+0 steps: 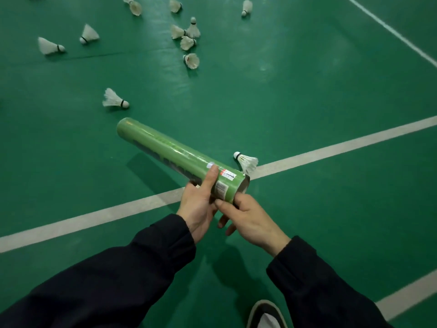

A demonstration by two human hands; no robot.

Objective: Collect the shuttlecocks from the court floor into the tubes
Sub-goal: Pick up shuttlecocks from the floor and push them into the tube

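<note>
Head view: green tube held low over the court floor, slanting from near right up to far left. Left hand clamped round the tube's near end, thumb laid along the barrel by the barcode label. Right hand at the near rim, grip closed on what looks like the cap or mouth edge; exact hold partly hidden. Far end appears capped.

Shuttlecocks on the floor: nearest shuttlecock just right of the tube by the white line; another shuttlecock just beyond the tube's far end; a far cluster and scattered singles beyond. Shoe at near edge.

Judged step: opening or readying the tube; collection barely begun. Next move calls for freeing the right hand, then picking the nearest shuttlecock and feeding it cork first.
</note>
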